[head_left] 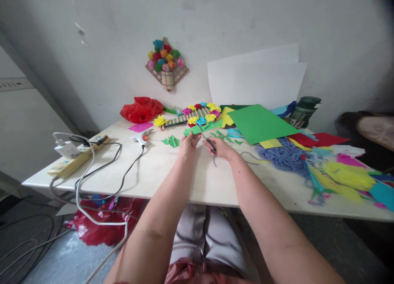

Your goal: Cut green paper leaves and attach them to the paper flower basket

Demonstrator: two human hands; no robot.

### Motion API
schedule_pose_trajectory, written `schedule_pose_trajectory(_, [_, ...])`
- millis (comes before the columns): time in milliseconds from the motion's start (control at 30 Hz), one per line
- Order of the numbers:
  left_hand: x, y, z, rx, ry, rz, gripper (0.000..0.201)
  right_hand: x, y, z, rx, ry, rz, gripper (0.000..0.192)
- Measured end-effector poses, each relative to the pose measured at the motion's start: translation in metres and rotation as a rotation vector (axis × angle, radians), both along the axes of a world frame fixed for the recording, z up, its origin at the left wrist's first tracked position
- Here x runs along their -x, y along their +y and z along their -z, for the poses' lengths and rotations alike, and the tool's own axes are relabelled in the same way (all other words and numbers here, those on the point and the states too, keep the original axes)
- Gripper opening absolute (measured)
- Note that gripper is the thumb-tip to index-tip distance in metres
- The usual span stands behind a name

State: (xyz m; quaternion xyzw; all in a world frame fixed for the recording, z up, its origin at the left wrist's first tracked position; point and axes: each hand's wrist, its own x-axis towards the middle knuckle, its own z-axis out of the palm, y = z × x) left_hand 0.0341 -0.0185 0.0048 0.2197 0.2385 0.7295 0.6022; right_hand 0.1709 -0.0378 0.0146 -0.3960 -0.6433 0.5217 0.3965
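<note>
Left hand (188,143) fingers pinch a green paper strip (197,129) taut, just above the tabletop (172,169); right hand (221,147) fingers grip scissors (207,139), blades angled to meet the strip.

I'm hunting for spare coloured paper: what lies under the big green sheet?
Under the big green sheet, a yellow sheet pokes out at its near edge, a red sheet at its right, and blue paper behind. How far each runs underneath is covered.

- Both bare forearms are stretched forward, converging.
- The left hand (188,143) is held with fingers pinched together.
- The right hand (222,148) is curled closed, knuckles up.
</note>
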Motion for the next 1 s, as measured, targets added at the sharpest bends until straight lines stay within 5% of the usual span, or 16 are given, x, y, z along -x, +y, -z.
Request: schedule_pose_trajectory(1000, [0.0096,0.0036,-0.0011,0.090,0.151,-0.018,0.011,-0.0008,-0.0039,-0.0032,0.046,-0.023,-0.066,0.030])
